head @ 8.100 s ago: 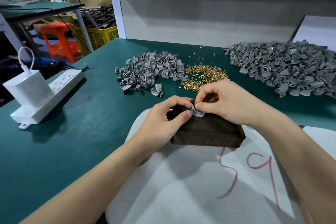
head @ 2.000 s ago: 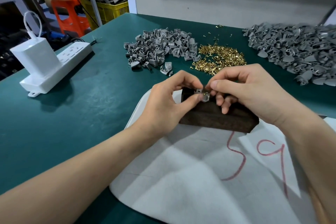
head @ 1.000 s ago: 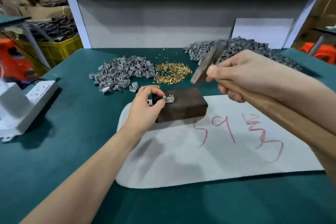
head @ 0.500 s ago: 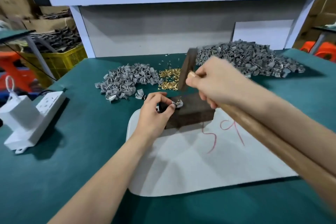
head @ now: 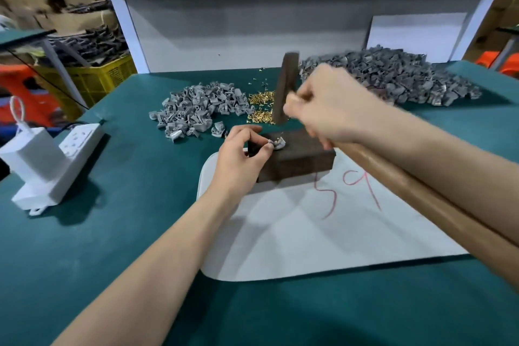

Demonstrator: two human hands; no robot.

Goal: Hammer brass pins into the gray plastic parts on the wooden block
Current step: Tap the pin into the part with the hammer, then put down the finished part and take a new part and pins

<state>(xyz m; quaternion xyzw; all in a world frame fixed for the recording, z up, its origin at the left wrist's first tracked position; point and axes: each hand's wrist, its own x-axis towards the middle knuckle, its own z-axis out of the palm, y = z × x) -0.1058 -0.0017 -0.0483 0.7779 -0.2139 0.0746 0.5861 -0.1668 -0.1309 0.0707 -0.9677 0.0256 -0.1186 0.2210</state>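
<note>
The green table (head: 126, 233) carries a white sheet (head: 309, 233) with red scrawls, spread beneath and nearer than the pinch of the left hand (head: 238, 160) on the gray part (head: 277, 144). Just beyond that pinch, leftward, lies a small gray heap (head: 196, 109). Brass pins (head: 259, 107) are scattered straight beyond it, and a larger gray heap (head: 407, 81) lies far beyond to the right. A white power strip (head: 75, 143) lies well left.

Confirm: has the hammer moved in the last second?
Yes. The hammer head swung left, from tilted over the wooden block's right end to upright above the gray part.
</note>
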